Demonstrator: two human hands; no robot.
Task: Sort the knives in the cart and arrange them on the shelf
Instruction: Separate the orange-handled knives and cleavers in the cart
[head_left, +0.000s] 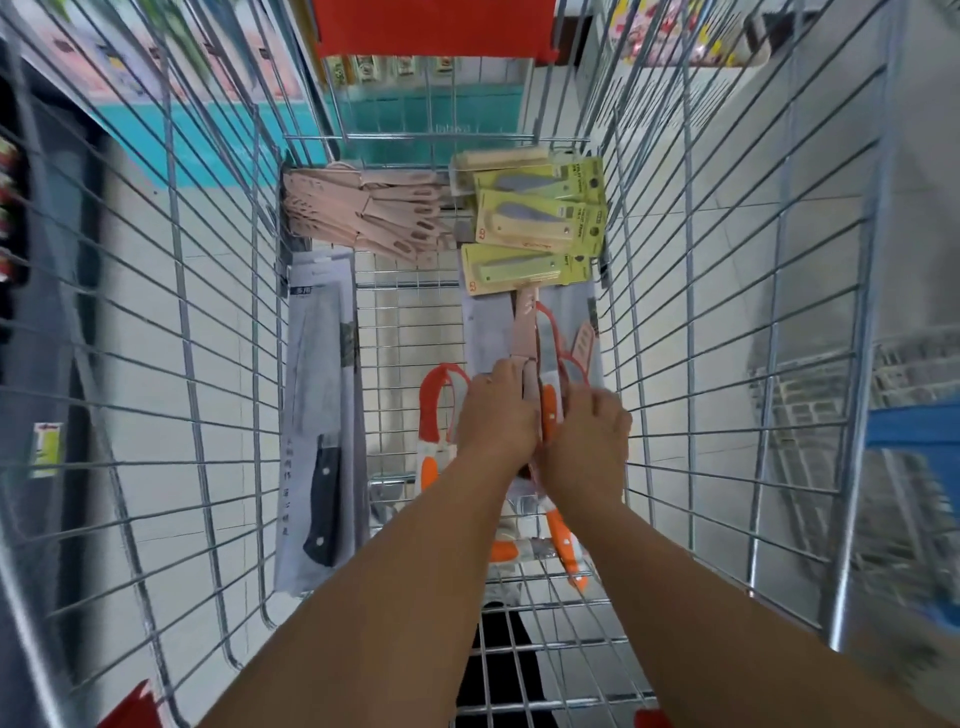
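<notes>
Fingers of both hands hidden behind knuckles – grip hard to read. Left hand (498, 410) curled on pink knife (525, 327), blade pointing away. Right hand (589, 441) curled beside it, over orange-handled knives (549, 415) – what it holds, cannot tell. All low in cart (208, 312), right of centre.

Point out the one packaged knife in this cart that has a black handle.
It is the large knife in the long grey pack lying along the cart's left side. Its handle is black; the others show pink, orange or yellow-green.
</notes>
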